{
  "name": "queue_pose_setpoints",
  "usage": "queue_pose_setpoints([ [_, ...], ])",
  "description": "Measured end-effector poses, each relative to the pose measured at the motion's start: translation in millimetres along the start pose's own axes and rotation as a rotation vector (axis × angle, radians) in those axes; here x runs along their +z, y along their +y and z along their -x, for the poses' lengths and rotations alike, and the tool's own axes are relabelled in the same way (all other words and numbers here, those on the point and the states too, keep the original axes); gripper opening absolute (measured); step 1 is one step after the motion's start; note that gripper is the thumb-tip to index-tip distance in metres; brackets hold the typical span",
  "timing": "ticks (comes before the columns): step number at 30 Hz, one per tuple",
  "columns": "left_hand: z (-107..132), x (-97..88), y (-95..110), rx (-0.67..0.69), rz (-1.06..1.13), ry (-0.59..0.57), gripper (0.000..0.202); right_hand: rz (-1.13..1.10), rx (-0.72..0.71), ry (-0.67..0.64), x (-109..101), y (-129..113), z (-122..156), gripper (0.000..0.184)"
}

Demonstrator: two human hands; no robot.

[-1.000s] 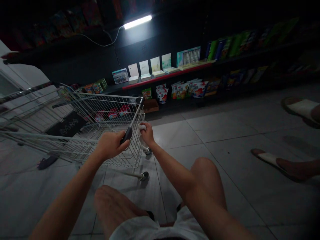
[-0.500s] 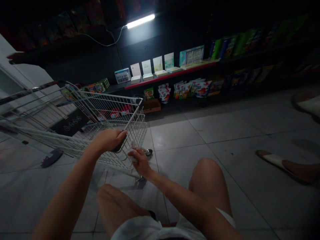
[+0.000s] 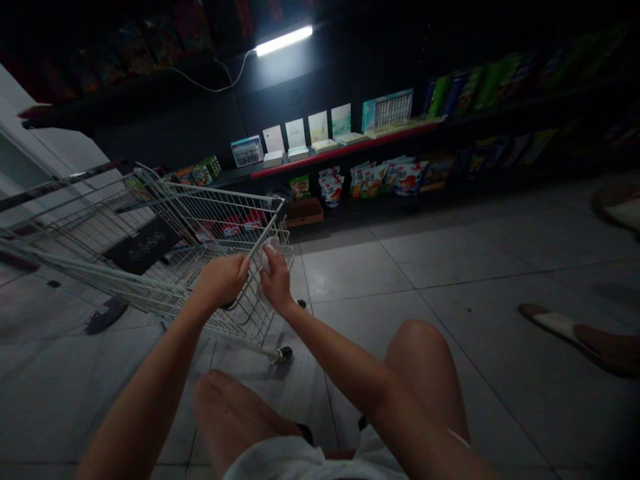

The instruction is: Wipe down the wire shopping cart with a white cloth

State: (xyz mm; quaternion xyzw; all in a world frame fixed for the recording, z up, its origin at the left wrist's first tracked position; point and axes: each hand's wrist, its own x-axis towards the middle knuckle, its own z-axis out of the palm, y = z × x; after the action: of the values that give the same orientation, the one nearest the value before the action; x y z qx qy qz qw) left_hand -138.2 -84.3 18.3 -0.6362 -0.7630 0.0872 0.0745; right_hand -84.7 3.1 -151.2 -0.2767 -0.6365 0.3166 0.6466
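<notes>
A wire shopping cart stands at the left, its front end close to my knees. My left hand is wrapped round the top rim at the cart's near front corner. Just to its right, my right hand grips a crumpled white cloth against the wire front of the basket. Whether it is cloth or paper is hard to make out in the dim light. Below the basket a caster wheel rests on the floor.
Behind the cart runs a dark shelf with a red edge, holding boxes and snack bags. A lit tube lamp hangs above. Another person's foot in a light shoe is at the right. A brown carton sits under the shelf.
My right hand has moved up along the cart's front with the white cloth, nearer to the top rim. My left hand stays on the rim.
</notes>
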Motion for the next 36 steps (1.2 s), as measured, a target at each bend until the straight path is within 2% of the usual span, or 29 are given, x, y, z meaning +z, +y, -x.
queue_pose_setpoints([
  [3, 1, 1.3, -2, -0.004, 0.003, 0.011, 0.049, 0.007, -0.16, -0.096, -1, -26, 64, 0.062],
  [5, 2, 1.4, -3, -0.005, -0.001, 0.019, 0.05, 0.059, -0.322, -0.166, -5, -27, 93, 0.061],
  [8, 7, 1.3, -6, 0.016, -0.022, 0.017, 0.052, 0.176, -0.633, -0.285, -13, 0, 107, 0.051],
  [10, 10, 1.7, -9, 0.055, -0.046, 0.019, 0.049, 0.236, -0.685, -0.377, -19, 28, 103, 0.048],
  [13, 15, 3.1, -14, 0.092, -0.081, 0.025, 0.045, 0.322, -0.47, -0.473, -29, 65, 99, 0.048],
  [17, 19, 6.0, -21, 0.08, -0.092, 0.022, 0.041, 0.258, -0.159, -0.524, -40, 93, 121, 0.056],
  [19, 20, 7.1, -23, 0.078, -0.086, 0.023, 0.039, 0.181, 0.028, -0.441, -41, 102, 136, 0.06],
  [21, 21, 7.7, -23, 0.073, -0.081, 0.021, 0.038, 0.168, 0.2, -0.285, -37, 108, 147, 0.063],
  [24, 21, 7.5, -22, 0.078, -0.065, 0.018, 0.038, 0.125, 0.378, -0.102, -18, 110, 147, 0.063],
  [26, 21, 7.1, -21, 0.083, -0.06, 0.023, 0.038, 0.052, 0.462, -0.019, 1, 101, 136, 0.063],
  [28, 21, 7.0, -21, 0.089, -0.068, 0.031, 0.038, 0.004, 0.506, 0.039, 19, 84, 121, 0.066],
  [31, 22, 8.2, -23, 0.098, -0.089, 0.033, 0.037, -0.026, 0.444, 0.057, 33, 50, 97, 0.068],
  [34, 25, 9.9, -28, 0.097, -0.105, 0.032, 0.037, -0.011, 0.282, 0.018, 31, 25, 85, 0.068],
  [36, 28, 10.5, -31, 0.102, -0.11, 0.025, 0.038, 0.035, 0.146, -0.047, 25, 23, 89, 0.068],
])
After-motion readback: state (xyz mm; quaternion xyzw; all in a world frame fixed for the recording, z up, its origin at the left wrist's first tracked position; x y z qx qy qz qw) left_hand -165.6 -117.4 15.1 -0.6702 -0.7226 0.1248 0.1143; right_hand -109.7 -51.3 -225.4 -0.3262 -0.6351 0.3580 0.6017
